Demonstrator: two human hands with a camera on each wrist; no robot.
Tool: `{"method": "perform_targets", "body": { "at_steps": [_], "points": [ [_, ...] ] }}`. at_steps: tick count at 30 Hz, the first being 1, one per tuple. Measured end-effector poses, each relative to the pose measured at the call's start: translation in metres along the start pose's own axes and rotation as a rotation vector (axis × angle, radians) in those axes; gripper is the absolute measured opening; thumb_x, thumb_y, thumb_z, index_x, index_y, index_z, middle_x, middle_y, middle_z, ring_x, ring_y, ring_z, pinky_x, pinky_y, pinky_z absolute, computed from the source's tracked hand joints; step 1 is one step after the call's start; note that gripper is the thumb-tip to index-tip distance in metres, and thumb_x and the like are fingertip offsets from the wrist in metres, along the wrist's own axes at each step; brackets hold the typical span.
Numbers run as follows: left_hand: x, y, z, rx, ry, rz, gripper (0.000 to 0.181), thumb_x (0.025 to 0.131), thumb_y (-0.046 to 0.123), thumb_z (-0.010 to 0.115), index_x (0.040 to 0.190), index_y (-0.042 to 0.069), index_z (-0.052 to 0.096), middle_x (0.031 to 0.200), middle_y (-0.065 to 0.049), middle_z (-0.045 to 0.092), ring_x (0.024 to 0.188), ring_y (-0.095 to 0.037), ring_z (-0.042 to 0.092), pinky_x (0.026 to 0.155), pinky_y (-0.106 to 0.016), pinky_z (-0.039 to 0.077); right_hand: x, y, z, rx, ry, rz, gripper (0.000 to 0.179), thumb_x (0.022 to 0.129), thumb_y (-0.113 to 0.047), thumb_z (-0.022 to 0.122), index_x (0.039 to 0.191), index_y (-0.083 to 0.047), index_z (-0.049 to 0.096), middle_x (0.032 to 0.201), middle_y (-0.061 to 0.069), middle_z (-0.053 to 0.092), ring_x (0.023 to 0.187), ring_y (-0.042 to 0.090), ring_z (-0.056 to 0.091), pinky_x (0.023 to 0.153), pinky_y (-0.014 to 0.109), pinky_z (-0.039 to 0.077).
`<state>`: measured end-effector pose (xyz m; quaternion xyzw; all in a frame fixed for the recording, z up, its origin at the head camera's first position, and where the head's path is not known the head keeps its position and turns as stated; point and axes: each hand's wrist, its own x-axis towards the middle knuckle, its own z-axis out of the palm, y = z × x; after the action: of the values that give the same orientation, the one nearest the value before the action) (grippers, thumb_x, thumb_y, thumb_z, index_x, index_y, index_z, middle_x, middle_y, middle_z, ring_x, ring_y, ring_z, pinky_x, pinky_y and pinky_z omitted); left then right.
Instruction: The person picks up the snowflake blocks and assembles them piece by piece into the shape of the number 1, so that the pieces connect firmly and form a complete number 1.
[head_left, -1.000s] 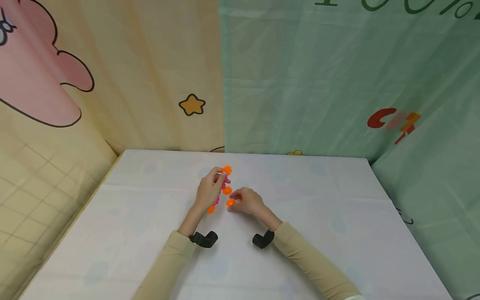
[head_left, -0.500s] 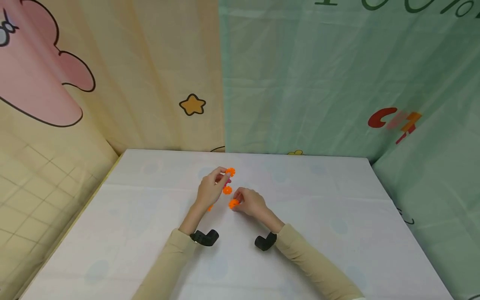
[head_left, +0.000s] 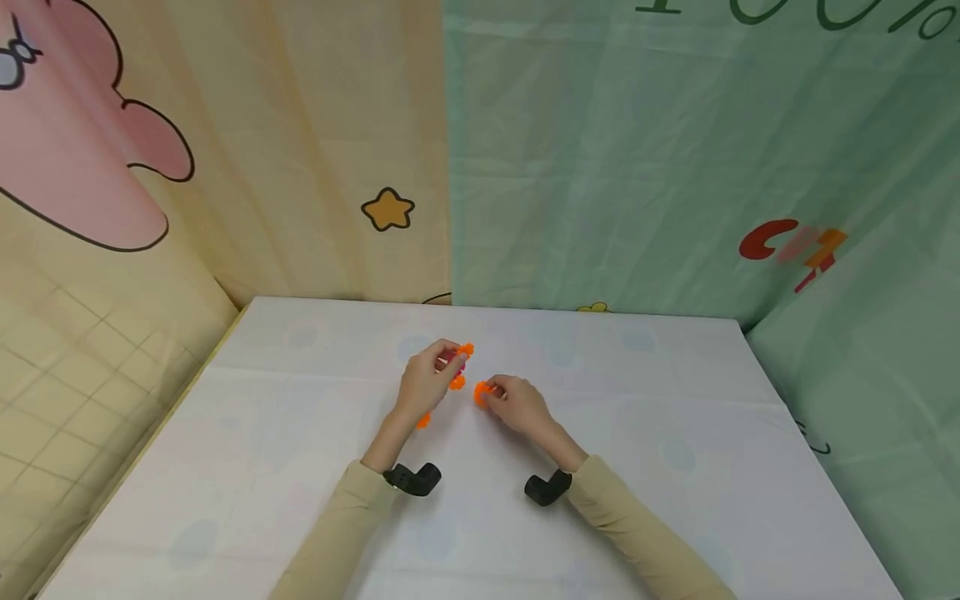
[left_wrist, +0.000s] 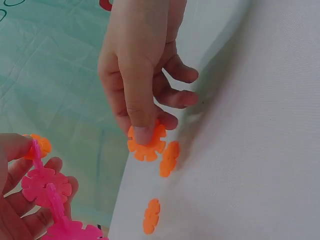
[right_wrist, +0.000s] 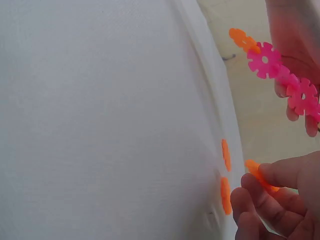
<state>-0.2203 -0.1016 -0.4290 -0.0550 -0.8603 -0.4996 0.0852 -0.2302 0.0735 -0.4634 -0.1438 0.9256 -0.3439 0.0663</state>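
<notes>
My left hand [head_left: 425,383] grips a chain of interlocking flower-shaped plastic discs. Its middle pieces are pink discs [left_wrist: 46,187], and an orange disc [right_wrist: 242,39] sits at the end that sticks out past the hand in the right wrist view. Another orange disc [left_wrist: 42,146] is by my left thumb at the chain's other end. Between thumb and fingers my right hand [head_left: 522,406] pinches a single orange disc [head_left: 481,394], apart from the chain. Part of the chain is hidden behind my left hand in the head view.
Two loose orange discs [left_wrist: 170,159] [left_wrist: 151,216] lie on the white-covered table [head_left: 300,508], close under the hands. Patterned curtains [head_left: 600,167] stand behind the table and along its sides. Black wrist cameras [head_left: 412,479] are strapped to both wrists.
My right hand has shifted right and slightly away from me with its orange disc, widening the gap to my left hand. My left hand has moved slightly right and turned the chain.
</notes>
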Motion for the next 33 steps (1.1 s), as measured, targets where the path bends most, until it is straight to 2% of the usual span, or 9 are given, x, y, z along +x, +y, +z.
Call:
{"method": "perform_targets", "body": {
  "at_steps": [6,15,18,24,28,33],
  "points": [
    [-0.001,-0.004,0.007,-0.026,0.008,0.025,0.017,0.094,0.024,0.061,0.104,0.011,0.066,0.087,-0.005,0.069,0.072,-0.02,0.062,0.057,-0.025,0.05,0.002,0.004,-0.011,0.089,0.056,0.003,0.023,0.091,-0.017,0.064,0.113,-0.011,0.066,0.072,0.003,0.063,0.049,0.012,0.052,0.046,0.023,0.042],
    [-0.001,-0.002,0.009,-0.054,-0.026,-0.025,0.019,0.095,0.027,0.061,0.104,0.012,0.066,0.09,-0.009,0.069,0.077,-0.032,0.066,0.062,-0.025,0.049,0.002,-0.001,-0.025,0.194,0.116,0.012,0.023,0.092,-0.02,0.064,0.113,-0.01,0.064,0.079,0.013,0.071,0.056,0.025,0.062,0.046,0.025,0.042],
    [-0.001,0.0,0.01,-0.052,-0.024,-0.02,0.018,0.094,0.028,0.061,0.101,0.012,0.066,0.088,-0.008,0.069,0.073,-0.029,0.065,0.06,-0.025,0.047,0.001,-0.004,-0.03,0.241,0.153,0.003,0.022,0.093,-0.019,0.063,0.112,-0.009,0.062,0.081,0.016,0.072,0.058,0.031,0.064,0.046,0.024,0.041],
    [-0.003,0.002,0.016,-0.027,-0.011,-0.018,0.015,0.094,0.027,0.062,0.098,0.013,0.066,0.085,-0.003,0.068,0.066,-0.013,0.06,0.058,-0.025,0.046,-0.001,-0.008,-0.038,0.32,0.198,-0.017,0.02,0.094,-0.017,0.059,0.112,-0.008,0.055,0.084,0.017,0.073,0.061,0.035,0.065,0.053,0.024,0.047],
    [-0.004,0.002,0.02,-0.025,-0.003,-0.024,0.016,0.094,0.028,0.062,0.099,0.014,0.066,0.084,-0.002,0.067,0.065,-0.011,0.058,0.056,-0.024,0.045,-0.003,-0.01,-0.04,0.342,0.185,-0.001,0.02,0.096,-0.018,0.057,0.112,-0.008,0.051,0.083,0.016,0.072,0.062,0.037,0.066,0.057,0.025,0.05],
    [-0.005,0.001,0.023,-0.032,0.004,-0.016,0.019,0.094,0.028,0.062,0.103,0.013,0.067,0.084,-0.003,0.068,0.064,-0.011,0.059,0.056,-0.025,0.045,-0.004,-0.012,-0.041,0.34,0.2,-0.007,0.023,0.097,-0.018,0.056,0.117,-0.008,0.052,0.083,0.014,0.072,0.064,0.039,0.065,0.055,0.025,0.046]
  ]
}}
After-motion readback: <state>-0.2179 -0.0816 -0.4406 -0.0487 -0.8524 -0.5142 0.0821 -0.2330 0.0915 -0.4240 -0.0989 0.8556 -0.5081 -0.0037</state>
